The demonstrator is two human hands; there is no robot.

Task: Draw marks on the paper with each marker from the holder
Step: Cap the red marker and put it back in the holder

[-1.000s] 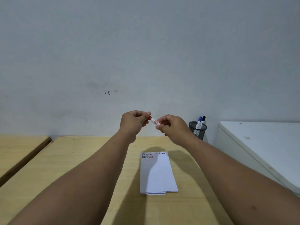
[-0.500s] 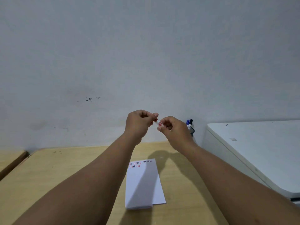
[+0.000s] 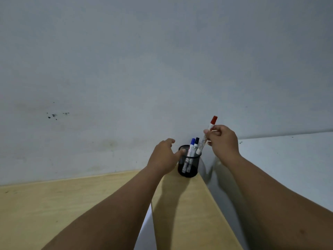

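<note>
Capped red marker (image 3: pixel 207 136), now pinched by right fingers (image 3: pixel 207 131) over holder (image 3: pixel 188 165), left fingers (image 3: pixel 182 151) spread.

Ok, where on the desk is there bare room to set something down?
The wooden desk is bare left of the left forearm, back to the wall. A narrower strip runs between both forearms, before the mesh holder. The holder corner is crowded: left hand, right hand, red marker.
</note>
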